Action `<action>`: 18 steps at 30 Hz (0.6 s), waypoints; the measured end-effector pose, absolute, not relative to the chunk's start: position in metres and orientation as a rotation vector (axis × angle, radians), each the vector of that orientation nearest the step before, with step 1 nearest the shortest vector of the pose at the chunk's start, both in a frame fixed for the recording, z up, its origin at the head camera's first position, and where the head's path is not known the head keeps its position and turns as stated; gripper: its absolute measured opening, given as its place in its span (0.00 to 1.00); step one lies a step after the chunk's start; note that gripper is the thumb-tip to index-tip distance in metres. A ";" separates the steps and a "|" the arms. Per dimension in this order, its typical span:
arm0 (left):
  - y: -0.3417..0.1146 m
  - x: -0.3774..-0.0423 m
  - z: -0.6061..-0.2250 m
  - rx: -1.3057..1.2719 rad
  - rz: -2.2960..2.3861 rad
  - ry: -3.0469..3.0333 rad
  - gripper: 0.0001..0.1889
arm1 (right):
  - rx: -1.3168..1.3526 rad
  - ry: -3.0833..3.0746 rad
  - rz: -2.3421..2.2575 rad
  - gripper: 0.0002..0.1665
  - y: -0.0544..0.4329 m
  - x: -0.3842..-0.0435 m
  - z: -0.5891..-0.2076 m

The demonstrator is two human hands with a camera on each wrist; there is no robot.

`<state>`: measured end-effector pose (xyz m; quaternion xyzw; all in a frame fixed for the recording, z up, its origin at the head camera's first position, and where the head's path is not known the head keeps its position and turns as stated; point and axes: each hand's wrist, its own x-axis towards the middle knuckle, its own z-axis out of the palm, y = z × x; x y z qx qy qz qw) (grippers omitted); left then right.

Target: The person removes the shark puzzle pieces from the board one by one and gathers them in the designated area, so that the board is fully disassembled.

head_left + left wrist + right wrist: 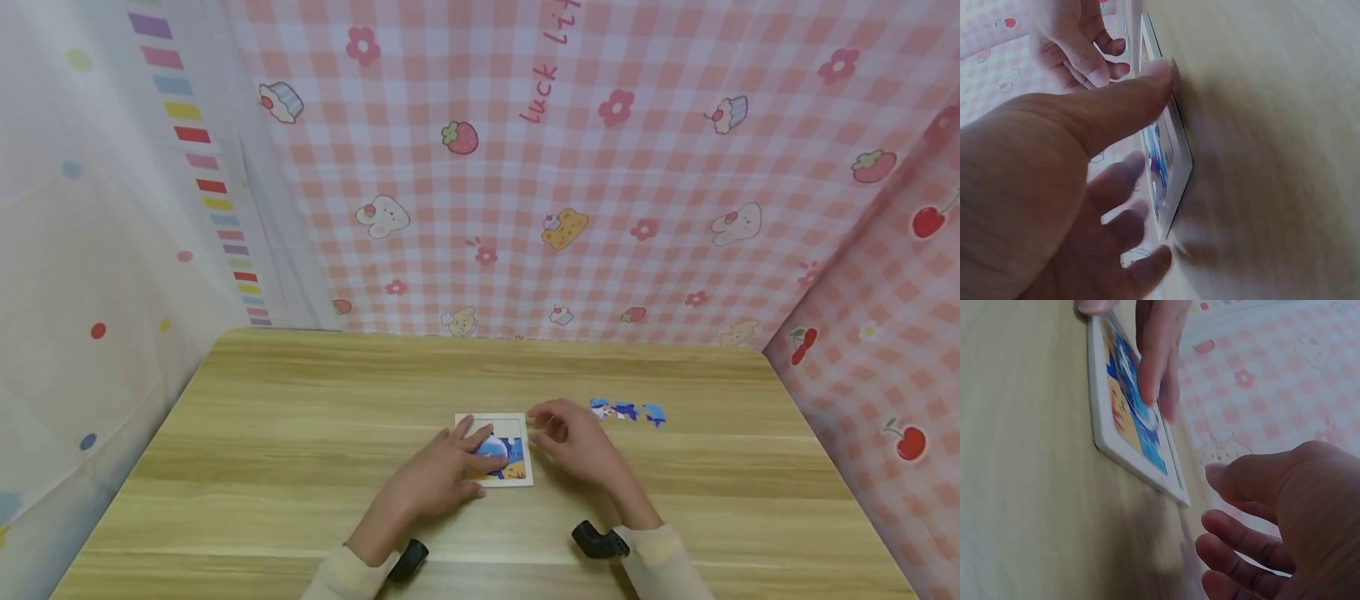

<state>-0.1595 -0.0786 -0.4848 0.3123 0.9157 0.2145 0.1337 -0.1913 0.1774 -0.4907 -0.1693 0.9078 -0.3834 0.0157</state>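
A small square jigsaw tray (529, 468) with a white rim lies on the table, its lower part filled with a blue and yellow picture (515, 451) and a pale strip bare along the far side. My left hand (437, 477) rests over the tray's left side, fingers spread on the picture; its thumb touches the near rim in the left wrist view. Just off the right rim hovers my right hand (576, 440), fingers loosely bent. Nothing shows between those fingers (1229, 531) in the right wrist view. Several loose jigsaw pieces (625, 411) lie behind it.
The wooden table (300, 417) reaches back to a pink checked cloth (510, 183). A pale dotted curtain (90, 267) hangs at the left and a cherry-print cloth (885, 392) at the right. Black wrist-worn devices (600, 540) sit at both cuffs.
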 end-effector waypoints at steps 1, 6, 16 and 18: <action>-0.079 -0.159 -0.485 0.920 0.604 2.652 0.25 | -0.542 2.814 -1.191 0.16 0.176 -0.191 -0.491; -0.080 -0.158 -0.485 0.962 0.551 2.652 0.23 | -0.593 2.772 -1.136 0.12 0.168 -0.187 -0.494; -0.078 -0.159 -0.488 0.925 0.592 2.645 0.23 | -0.528 2.810 -1.028 0.08 0.163 -0.184 -0.498; -0.078 -0.159 -0.488 0.916 0.595 2.642 0.23 | -0.541 2.809 -1.034 0.08 0.163 -0.184 -0.499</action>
